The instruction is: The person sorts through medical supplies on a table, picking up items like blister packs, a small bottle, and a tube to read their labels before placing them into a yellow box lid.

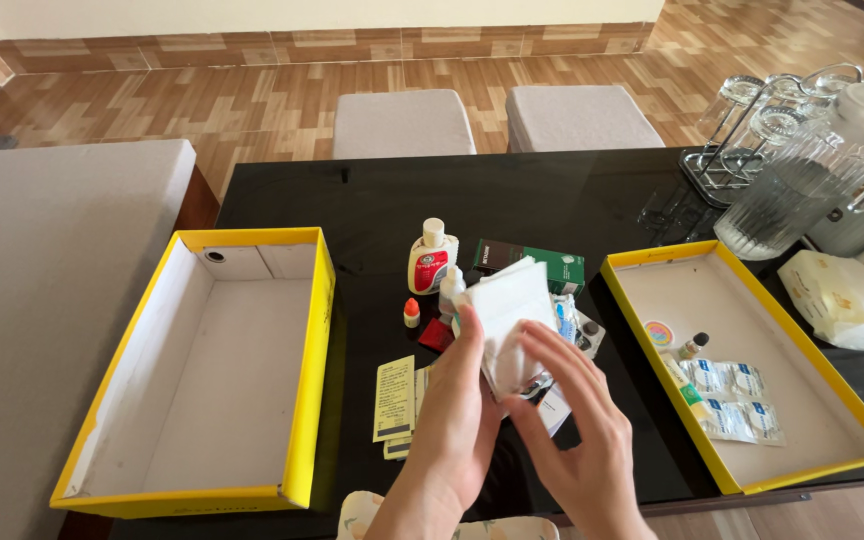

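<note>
Your left hand [459, 415] pinched the white folded packet [504, 318] from below; your right hand's [574, 420] open fingers touched its lower edge.

A home dining room: black table [552, 200], cushioned chairs [402, 122], glass pitcher [802, 190].
</note>
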